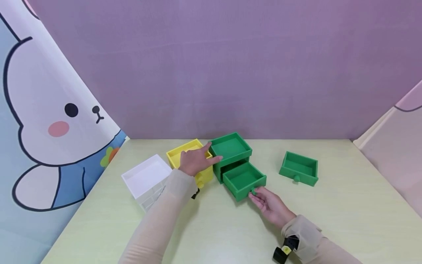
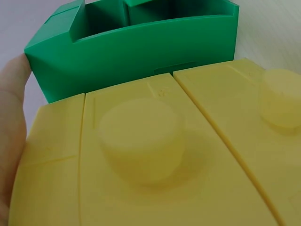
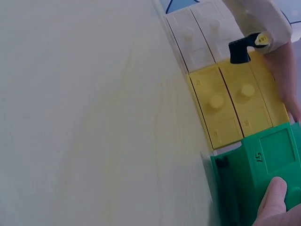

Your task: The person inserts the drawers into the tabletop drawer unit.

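Note:
A green mini cabinet (image 1: 230, 147) with a tray-like top stands at the middle of the table. Its lower green drawer (image 1: 244, 179) sticks out toward me, with the dark upper slot showing above it. My right hand (image 1: 271, 208) pinches that drawer's knob; in the right wrist view the thumb (image 3: 275, 190) lies against the drawer front. Reaching over the yellow mini cabinet (image 1: 184, 148), my left hand (image 1: 195, 160) has its index finger and thumb stretched apart at the green cabinet's left side. Yellow drawer fronts with round knobs (image 2: 141, 136) fill the left wrist view.
A second green drawer (image 1: 298, 168) sits apart on the right of the table (image 1: 356, 205). Left of the yellow cabinet is a white mini cabinet (image 1: 146, 178). A purple cloth wall (image 1: 230, 73) rises behind the table, and a cartoon-printed cloth (image 1: 49, 146) hangs at the left.

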Motion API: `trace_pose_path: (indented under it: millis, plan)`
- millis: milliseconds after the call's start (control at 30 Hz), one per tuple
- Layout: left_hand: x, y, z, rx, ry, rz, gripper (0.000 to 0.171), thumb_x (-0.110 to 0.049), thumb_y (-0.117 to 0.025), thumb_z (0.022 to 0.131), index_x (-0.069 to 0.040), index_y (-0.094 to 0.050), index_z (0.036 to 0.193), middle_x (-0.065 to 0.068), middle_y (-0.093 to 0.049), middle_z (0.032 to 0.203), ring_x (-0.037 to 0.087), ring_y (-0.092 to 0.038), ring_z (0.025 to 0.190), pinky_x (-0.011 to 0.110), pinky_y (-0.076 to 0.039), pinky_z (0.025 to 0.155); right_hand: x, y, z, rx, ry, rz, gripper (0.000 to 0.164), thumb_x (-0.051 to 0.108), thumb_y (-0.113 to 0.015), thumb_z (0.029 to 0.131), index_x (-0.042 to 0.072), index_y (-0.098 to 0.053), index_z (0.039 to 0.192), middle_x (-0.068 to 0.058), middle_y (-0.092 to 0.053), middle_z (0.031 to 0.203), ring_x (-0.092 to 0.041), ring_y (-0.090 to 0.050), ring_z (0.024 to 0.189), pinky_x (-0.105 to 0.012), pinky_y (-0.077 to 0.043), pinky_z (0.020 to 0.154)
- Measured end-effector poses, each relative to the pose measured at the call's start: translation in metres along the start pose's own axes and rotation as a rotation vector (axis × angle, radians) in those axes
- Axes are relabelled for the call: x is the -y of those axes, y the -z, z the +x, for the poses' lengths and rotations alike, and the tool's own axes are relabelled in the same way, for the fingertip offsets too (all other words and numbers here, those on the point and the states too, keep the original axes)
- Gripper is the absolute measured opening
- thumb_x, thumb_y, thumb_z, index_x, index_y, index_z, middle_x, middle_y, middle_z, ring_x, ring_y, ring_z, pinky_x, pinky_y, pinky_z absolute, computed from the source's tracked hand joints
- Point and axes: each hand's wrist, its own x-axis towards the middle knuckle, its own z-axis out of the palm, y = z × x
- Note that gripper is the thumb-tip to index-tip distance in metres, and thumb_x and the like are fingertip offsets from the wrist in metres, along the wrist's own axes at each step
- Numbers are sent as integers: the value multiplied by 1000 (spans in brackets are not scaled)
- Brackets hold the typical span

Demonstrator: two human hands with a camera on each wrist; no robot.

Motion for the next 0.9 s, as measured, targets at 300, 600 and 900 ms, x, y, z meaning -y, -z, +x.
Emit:
trace_pose_path:
  millis: [300, 600, 900]
  plan:
    - [0, 0, 2, -12, -2, 1, 80, -72, -42, 86, -27, -30, 151, 1, -54, 63, 22, -51, 55, 54, -36, 94, -7, -13, 1, -36, 18, -20, 17, -1, -45, 93, -3, -45, 110, -5, -54, 90, -9, -62, 85, -18, -45, 90]
    - [-1, 1, 1, -5, 2, 1, 80, -73, -42, 86, -28, -30, 151, 1, -54, 64, 20, -47, 52, 52, -38, 91, -12, -14, 1, -88, 44, -31, 14, -1, -47, 92, -4, -48, 106, -6, -54, 89, -10, -63, 85, -19, -46, 89]
    - [-1, -2, 1, 11, 20, 3, 80, -73, -41, 86, -30, -29, 152, 1, -55, 63, 21, -52, 55, 57, -32, 98, -10, -15, 6, -75, 25, -42, 16, -1, -47, 93, -5, -46, 108, -6, -53, 89, -9, -63, 83, -17, -46, 87]
